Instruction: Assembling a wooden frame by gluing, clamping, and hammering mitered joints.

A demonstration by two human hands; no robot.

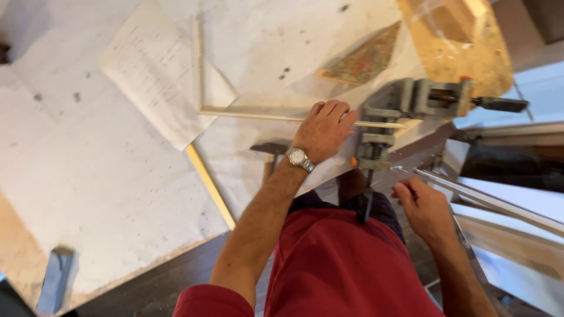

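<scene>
Pressing down on a thin wooden strip (258,114), the left hand (324,130) lies flat with its fingers spread over the wood, just beside the grey corner clamp (392,111) that grips the strip's far end. The strip runs long across the white-covered workbench (88,176) — its axis goes sideways from the clamp toward a second strip (197,64) that meets it at a right angle. The left hand is plainly the nearer one to the strip and rests on top of it, touching. The right hand (424,206) is lower, off the bench edge, near the clamp's dark screw handle (366,205) that hangs below; its fingers are curled, but whether they pinch anything cannot be told. A hammer head (269,147) shows just beside the left wrist, and a sheet of paper (154,70) lies under the strips' corner — well apart from the clamp.
</scene>
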